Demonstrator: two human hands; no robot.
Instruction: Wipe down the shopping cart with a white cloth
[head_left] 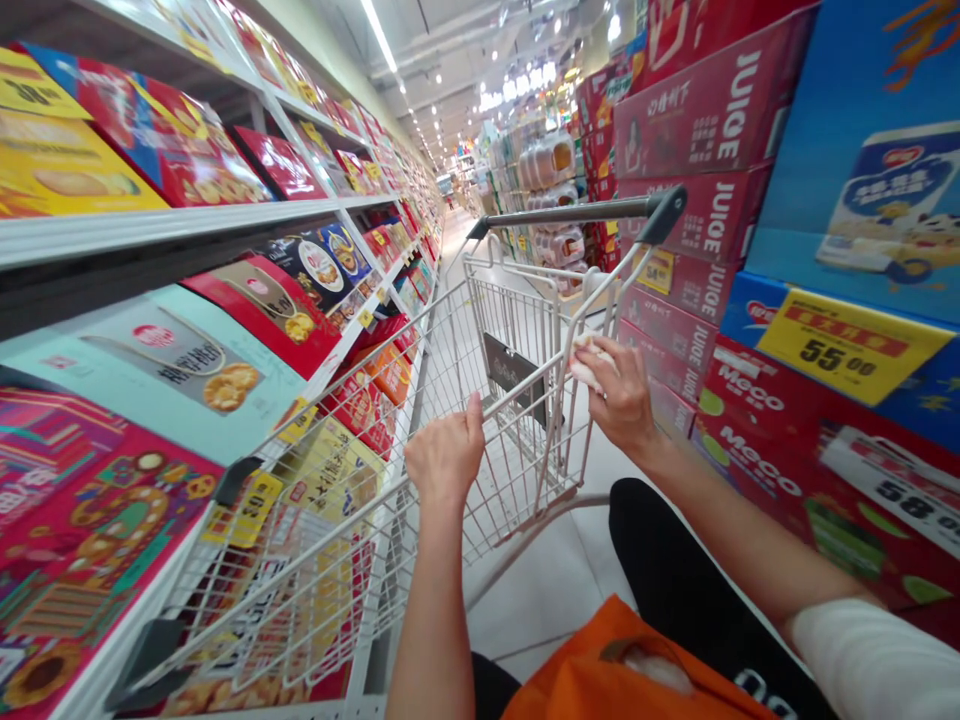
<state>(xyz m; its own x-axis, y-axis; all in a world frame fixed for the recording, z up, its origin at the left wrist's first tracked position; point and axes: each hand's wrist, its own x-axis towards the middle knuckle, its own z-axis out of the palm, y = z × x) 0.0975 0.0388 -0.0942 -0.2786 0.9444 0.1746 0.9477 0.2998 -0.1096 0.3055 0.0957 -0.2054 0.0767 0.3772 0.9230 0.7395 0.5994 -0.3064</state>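
Beside the near top rail (pixel 525 384), at the handle end of the shopping cart (pixel 487 512), a white cloth (pixel 592 362) sits bunched in the right hand (pixel 624 392), fingers closed on it and pressed up to the wire frame. Left hand (pixel 446 450) is curled shut around the same rail, further toward the basket's front, thumb up, no cloth in it.

Key relation: the cart's long axis runs diagonally — handle bar (pixel 570 212) at the far upper right, front end with its dark corner piece (pixel 150 660) low on the left. Both hands are on the near side. Right hand is the nearer one to the handle bar, which lies up and beyond it; the bar itself is untouched. Most of the basket's length stretches off to the left hand's side.

Outward from there: dark panel (pixel 504 372) on the basket's end, pale floor (pixel 544 600) under the frame, shelving (pixel 150 232) of boxed goods along the left, stacked cartons (pixel 694 115) on the right — just past the right hand. Black-clad leg (pixel 675 560) close to the cart.
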